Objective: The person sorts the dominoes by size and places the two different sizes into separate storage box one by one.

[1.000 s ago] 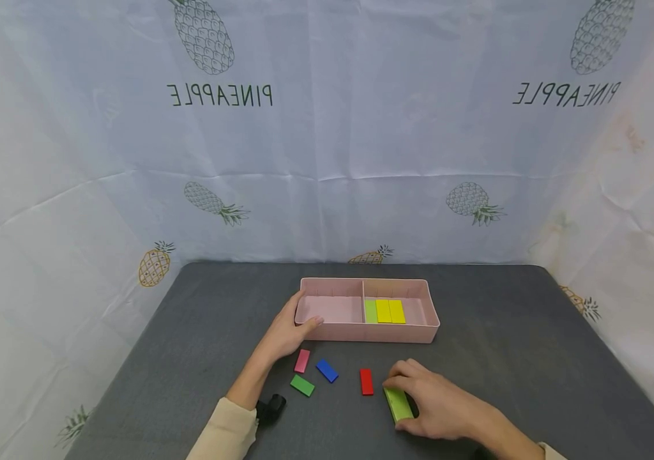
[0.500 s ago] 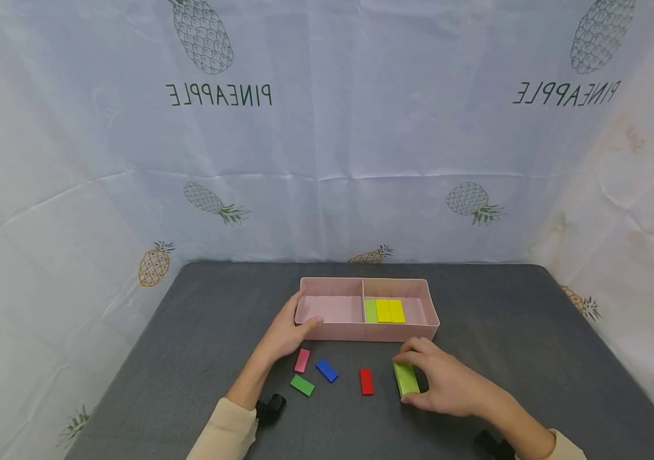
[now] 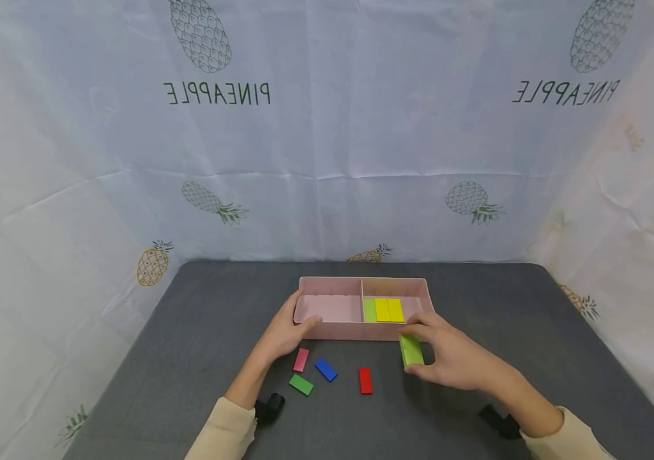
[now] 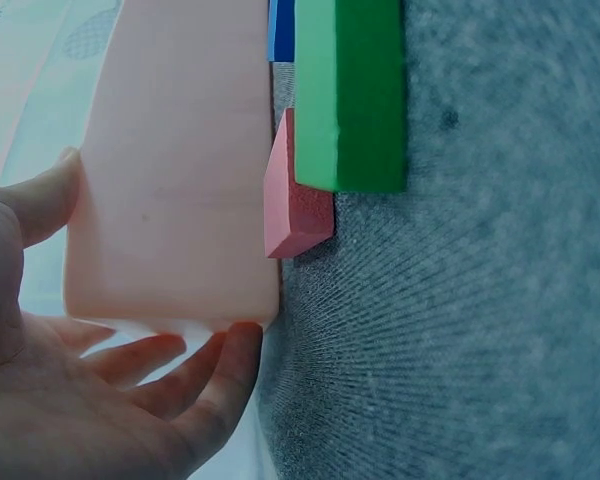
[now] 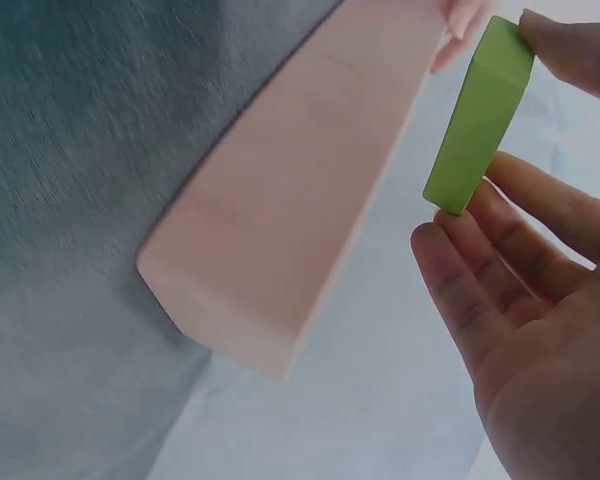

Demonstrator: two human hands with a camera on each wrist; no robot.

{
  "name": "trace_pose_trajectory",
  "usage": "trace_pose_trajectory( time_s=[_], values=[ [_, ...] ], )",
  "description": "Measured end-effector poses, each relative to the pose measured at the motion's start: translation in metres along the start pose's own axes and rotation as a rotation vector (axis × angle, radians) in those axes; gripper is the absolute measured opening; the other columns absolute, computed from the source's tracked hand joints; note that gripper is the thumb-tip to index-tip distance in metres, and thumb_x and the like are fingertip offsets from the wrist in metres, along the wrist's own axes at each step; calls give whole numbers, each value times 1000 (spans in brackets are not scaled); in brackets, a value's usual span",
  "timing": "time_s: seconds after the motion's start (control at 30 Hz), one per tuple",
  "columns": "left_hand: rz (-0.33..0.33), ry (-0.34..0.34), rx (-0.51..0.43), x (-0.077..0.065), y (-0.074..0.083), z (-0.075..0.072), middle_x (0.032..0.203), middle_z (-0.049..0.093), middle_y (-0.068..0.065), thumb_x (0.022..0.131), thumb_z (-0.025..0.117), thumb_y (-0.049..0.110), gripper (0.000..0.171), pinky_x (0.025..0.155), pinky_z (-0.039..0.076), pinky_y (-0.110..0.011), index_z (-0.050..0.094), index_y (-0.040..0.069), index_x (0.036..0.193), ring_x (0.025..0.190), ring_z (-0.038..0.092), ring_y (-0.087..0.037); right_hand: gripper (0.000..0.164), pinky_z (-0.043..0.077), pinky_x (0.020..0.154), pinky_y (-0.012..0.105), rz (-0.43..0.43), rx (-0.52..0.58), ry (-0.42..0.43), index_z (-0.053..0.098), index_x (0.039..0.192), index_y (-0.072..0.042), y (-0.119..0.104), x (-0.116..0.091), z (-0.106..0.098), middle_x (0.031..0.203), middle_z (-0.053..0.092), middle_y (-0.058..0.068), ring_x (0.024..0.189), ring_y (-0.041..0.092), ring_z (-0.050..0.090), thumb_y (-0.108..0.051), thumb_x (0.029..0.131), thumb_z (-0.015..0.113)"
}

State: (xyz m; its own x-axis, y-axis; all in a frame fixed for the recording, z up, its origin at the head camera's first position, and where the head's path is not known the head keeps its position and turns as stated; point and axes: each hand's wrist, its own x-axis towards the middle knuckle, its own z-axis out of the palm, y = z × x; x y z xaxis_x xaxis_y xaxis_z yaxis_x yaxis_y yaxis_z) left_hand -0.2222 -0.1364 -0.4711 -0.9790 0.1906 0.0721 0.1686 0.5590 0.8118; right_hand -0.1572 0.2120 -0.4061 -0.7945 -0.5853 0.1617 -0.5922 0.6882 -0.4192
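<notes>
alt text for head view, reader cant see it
A right hand pinches a light green block near a divided pink box that the left hand grips. Yellow and green blocks sit inside; four loose blocks lie on the dark table.

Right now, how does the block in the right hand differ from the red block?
The held block is lime green, the red block red. The held block is pinched in the right hand, above the table; the red block lies flat on it, untouched. Both are oblong, and neither is inside the pink box.

We've got soft, even light, faint table [image 3: 327,428] shadow below right hand [image 3: 448,354]; wrist views bluish, backdrop [image 5: 330,410] washed out.
</notes>
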Motion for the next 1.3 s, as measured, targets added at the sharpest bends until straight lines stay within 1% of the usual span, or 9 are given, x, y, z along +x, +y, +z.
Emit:
trace_pose_trajectory(
  time_s=[0.07, 0.17, 0.37, 0.53, 0.63, 0.73, 0.9, 1.0, 1.3],
  values=[
    [2, 1, 0, 0, 0, 0, 163, 29, -20, 96, 70, 41, 85, 115, 24, -65, 27, 6, 160, 149, 28, -42, 49, 54, 82, 32, -3, -3, 5, 69, 124, -12, 1, 2, -5, 118, 53, -7, 104, 12, 51, -30, 82, 87],
    [4, 3, 0, 0, 0, 0, 163, 29, -21, 96, 70, 40, 85, 115, 24, -65, 27, 6, 160, 149, 28, -42, 51, 55, 81, 31, 0, -17, 12, 68, 125, -8, 1, 6, -11, 120, 54, -4, 107, 15, 50, -30, 82, 86],
    [3, 5, 9, -1, 0, 0, 163, 29, -21, 95, 70, 41, 85, 115, 25, -65, 27, 5, 160, 149, 28, -43, 53, 55, 79, 31, -5, -56, 38, 67, 127, -6, 2, 17, -21, 124, 57, 0, 109, 19, 50, -26, 82, 86],
    [1, 3, 16, -2, 0, 0, 163, 29, -21, 95, 70, 41, 86, 115, 25, -65, 27, 5, 160, 148, 28, -43, 54, 53, 84, 37, 5, -113, 42, 66, 130, -6, 6, 27, -27, 126, 57, 2, 111, 20, 50, -27, 83, 84],
    [0, 5, 12, -2, 0, 0, 163, 29, -21, 95, 71, 42, 86, 115, 25, -65, 27, 5, 160, 149, 28, -43, 53, 53, 87, 42, 20, -115, 40, 66, 129, -6, 8, 34, -30, 128, 57, 6, 115, 24, 50, -25, 83, 84],
    [0, 3, 8, -1, 1, 0, 163, 29, -21, 95, 70, 42, 86, 115, 25, -65, 27, 5, 160, 149, 28, -43, 52, 53, 89, 44, 29, -123, 49, 67, 127, -5, 12, 40, -32, 129, 58, 7, 118, 26, 49, -25, 82, 85],
    [2, 5, 10, -1, 2, -1, 163, 29, -22, 95, 71, 41, 86, 115, 24, -65, 27, 5, 160, 149, 28, -43, 51, 52, 86, 43, 41, -147, 65, 68, 124, -4, 18, 50, -34, 124, 58, 8, 111, 27, 50, -24, 81, 85],
    [4, 7, 11, -1, 2, -1, 163, 29, -21, 95, 71, 40, 86, 115, 24, -65, 28, 5, 160, 148, 28, -43, 50, 52, 84, 42, 47, -141, 64, 69, 123, -3, 22, 56, -36, 121, 58, 8, 108, 26, 50, -23, 81, 85],
    [3, 1, 2, -2, 2, -2, 162, 30, -21, 95, 71, 41, 86, 115, 25, -65, 28, 4, 160, 148, 29, -43, 47, 51, 80, 42, 42, -111, 18, 68, 122, -1, 39, 68, -32, 120, 58, 11, 103, 28, 53, -22, 82, 83]
  ],
)
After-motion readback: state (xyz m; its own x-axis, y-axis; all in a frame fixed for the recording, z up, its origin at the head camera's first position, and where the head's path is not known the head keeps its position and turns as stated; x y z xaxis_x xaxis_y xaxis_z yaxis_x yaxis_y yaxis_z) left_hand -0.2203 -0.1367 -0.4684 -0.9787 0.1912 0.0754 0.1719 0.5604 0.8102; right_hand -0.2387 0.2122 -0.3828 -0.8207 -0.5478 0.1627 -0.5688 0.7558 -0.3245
